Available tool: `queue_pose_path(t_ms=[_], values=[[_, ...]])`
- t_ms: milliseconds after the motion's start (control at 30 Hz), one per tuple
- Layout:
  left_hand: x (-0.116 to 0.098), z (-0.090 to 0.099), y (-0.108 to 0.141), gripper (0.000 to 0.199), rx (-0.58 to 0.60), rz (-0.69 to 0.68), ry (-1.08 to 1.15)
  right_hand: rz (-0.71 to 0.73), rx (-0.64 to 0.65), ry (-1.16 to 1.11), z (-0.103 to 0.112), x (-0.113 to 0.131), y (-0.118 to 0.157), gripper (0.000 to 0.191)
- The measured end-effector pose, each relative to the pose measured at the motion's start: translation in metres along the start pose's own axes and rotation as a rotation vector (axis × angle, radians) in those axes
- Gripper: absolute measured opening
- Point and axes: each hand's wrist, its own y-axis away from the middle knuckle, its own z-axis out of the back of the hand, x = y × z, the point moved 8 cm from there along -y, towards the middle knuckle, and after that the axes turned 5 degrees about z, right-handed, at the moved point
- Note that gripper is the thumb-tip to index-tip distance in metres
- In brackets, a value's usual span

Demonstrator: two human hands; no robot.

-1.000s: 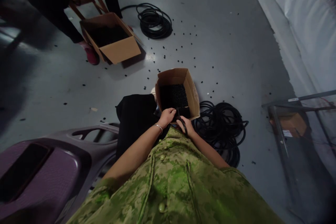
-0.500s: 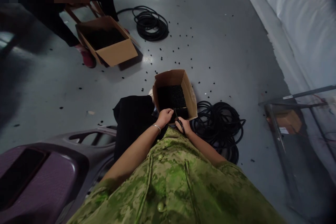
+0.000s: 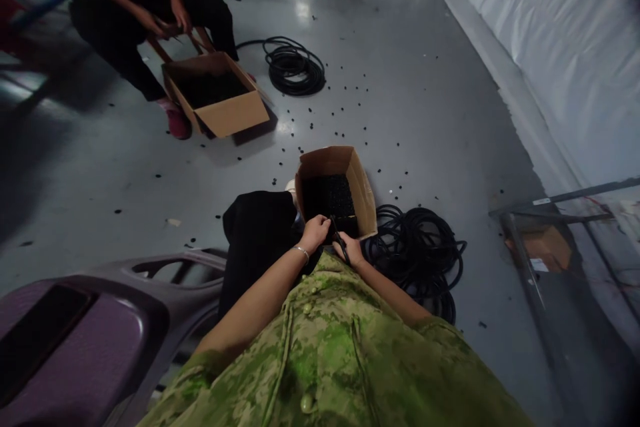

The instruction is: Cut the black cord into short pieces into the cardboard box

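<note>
Both my hands are close together over the near edge of an open cardboard box (image 3: 364,197), which has many small black pieces (image 3: 334,193) in it. My left hand (image 3: 315,232) is closed in a pinch by the tip of a slim black length (image 3: 340,240); what its fingers hold is too small to make out. My right hand (image 3: 351,250) is closed round that slim length, which slants up towards the left fingertips. Whether it is hose or a tool cannot be told. Beside the box, to the right, lies a tangled black hose coil (image 3: 420,240).
A person (image 3: 135,27) sits at the far left behind another cardboard box (image 3: 233,115) of black pieces. Another hose coil (image 3: 297,73) lies nearby. Small black bits are scattered on the floor. A purple chair (image 3: 115,333) bears a phone (image 3: 45,333); a metal frame (image 3: 523,250) stands right.
The view has tilted up slightly, so everything sits lower and more of the seated person shows. My hands keep nearly the same place over the box.
</note>
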Motion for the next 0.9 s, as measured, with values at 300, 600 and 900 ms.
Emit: queue_pose_path(t_ms=[300, 600, 900], values=[[-0.002, -0.001, 0.003, 0.022, -0.016, -0.004, -0.024, -0.076, 0.118, -0.548, 0.005, 0.017, 0.004, 0.035], [-0.006, -0.005, 0.006, 0.018, 0.071, -0.051, -0.012, -0.083, 0.089, -0.600, 0.008, 0.031, 0.000, 0.028], [-0.001, -0.008, 0.004, 0.012, 0.132, 0.045, 0.076, -0.029, -0.023, -0.282, 0.005, 0.011, -0.003, 0.026]])
